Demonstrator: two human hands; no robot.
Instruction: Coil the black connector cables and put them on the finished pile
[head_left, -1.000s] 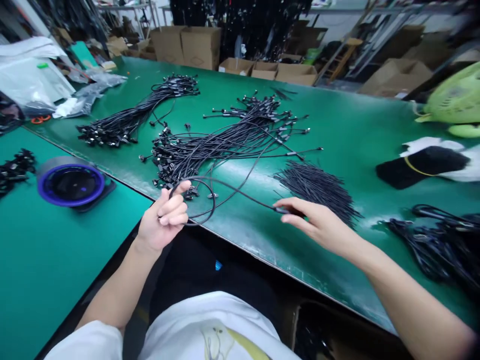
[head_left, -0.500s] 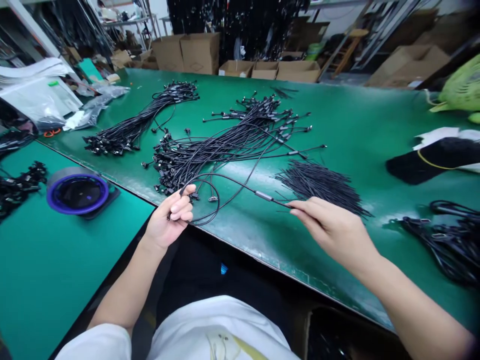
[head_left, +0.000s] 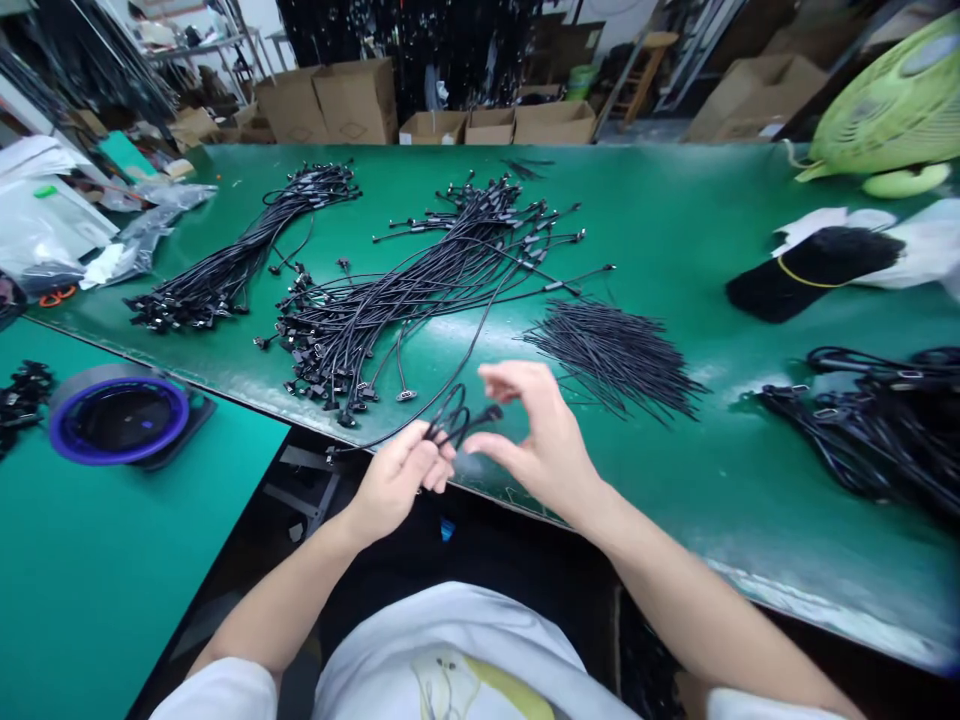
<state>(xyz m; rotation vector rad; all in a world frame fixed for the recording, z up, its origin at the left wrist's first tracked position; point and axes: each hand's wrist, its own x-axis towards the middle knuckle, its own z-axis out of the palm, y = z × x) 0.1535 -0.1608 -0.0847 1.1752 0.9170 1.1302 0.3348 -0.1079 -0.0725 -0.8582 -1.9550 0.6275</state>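
My left hand [head_left: 401, 478] is closed on a thin black cable [head_left: 450, 420], gathered into small loops at the near edge of the green table [head_left: 675, 230]. My right hand [head_left: 536, 440] is just to its right, fingers curled and partly blurred, with the cable's connector end at its fingertips. The rest of the cable trails left toward a large pile of black cables [head_left: 420, 290] in the middle of the table.
A second cable bundle [head_left: 225, 270] lies at the left, thin black ties [head_left: 615, 355] at the right, more cables [head_left: 870, 420] at far right. A purple-rimmed tape roll [head_left: 120, 418] sits on the lower table. Cardboard boxes [head_left: 360, 95] and a green fan [head_left: 885, 110] stand behind.
Both hands came together near the table's front edge. The cable, stretched out between them earlier, is now folded into small loops in my left hand.
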